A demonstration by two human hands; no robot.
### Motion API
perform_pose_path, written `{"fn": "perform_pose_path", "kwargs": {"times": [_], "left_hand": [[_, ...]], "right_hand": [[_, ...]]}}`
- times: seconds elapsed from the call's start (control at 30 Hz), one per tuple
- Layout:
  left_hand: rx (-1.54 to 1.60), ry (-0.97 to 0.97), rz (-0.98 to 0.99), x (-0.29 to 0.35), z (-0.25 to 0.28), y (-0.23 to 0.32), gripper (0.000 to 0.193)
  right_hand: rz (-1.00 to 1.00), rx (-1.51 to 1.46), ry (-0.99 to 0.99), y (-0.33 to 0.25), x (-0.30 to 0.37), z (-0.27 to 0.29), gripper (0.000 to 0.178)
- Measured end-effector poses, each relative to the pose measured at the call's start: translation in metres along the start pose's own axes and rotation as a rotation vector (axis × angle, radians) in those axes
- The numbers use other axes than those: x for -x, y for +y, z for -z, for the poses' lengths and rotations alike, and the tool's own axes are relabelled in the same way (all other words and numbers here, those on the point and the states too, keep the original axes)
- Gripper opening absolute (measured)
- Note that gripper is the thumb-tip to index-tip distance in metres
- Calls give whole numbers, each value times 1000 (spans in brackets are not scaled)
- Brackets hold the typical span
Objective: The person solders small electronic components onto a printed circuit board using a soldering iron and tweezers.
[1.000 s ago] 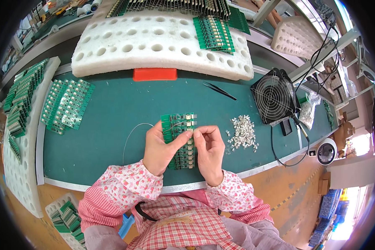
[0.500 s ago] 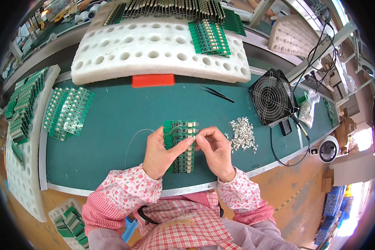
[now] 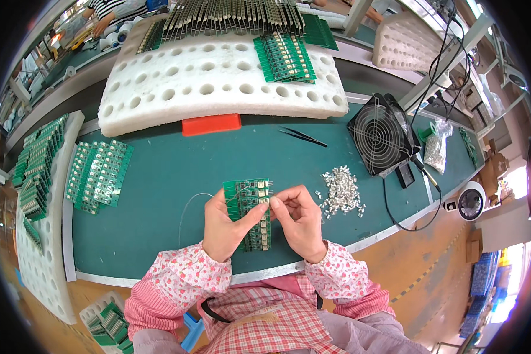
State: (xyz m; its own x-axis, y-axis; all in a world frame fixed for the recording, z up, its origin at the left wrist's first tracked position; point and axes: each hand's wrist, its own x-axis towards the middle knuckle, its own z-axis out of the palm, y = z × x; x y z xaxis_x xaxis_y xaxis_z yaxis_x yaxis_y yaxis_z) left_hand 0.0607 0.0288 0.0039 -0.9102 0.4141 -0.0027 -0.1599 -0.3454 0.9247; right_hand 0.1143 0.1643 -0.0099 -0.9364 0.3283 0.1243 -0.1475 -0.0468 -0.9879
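A green circuit board panel [image 3: 256, 239] with a column of pale components is held upright over the mat's near part. My left hand [image 3: 224, 227] grips it from the left, thumb lying across its front. At its right edge, among short metal pins, my right hand [image 3: 301, 221] has thumb and forefinger pinched together; whatever is between them is too small to make out. A thin wire [image 3: 186, 211] curves over the mat beside my left hand. Right of my right hand lies a heap of small silvery-white parts [image 3: 341, 192].
Black tweezers [image 3: 304, 137] and a black fan [image 3: 377, 138] lie beyond the heap. A white foam block [image 3: 177, 106] with circuit boards spans the back, a red block [image 3: 211, 125] before it. More boards [image 3: 100, 174] lie at left beside another foam block [image 3: 47, 265].
The whole view has shifted slightly, with the bench's far side lower in the picture. My hands keep the same hold on the circuit board panel and its right edge.
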Motion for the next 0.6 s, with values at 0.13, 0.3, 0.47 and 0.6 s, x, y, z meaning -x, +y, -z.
{"fn": "perform_pose_path", "kwargs": {"times": [0.13,0.3,0.47,0.6], "left_hand": [[-51,32,-27,1,-4,0,22],[-56,75,31,-1,-1,-2,23],[-2,6,217,-12,6,2,27],[-119,-119,197,-10,8,3,35]], "right_hand": [[118,131,27,2,0,-2,11],[69,276,24,-9,-6,9,11],[358,960,175,-30,-20,90,11],[347,1151,36,-26,-11,107,13]]}}
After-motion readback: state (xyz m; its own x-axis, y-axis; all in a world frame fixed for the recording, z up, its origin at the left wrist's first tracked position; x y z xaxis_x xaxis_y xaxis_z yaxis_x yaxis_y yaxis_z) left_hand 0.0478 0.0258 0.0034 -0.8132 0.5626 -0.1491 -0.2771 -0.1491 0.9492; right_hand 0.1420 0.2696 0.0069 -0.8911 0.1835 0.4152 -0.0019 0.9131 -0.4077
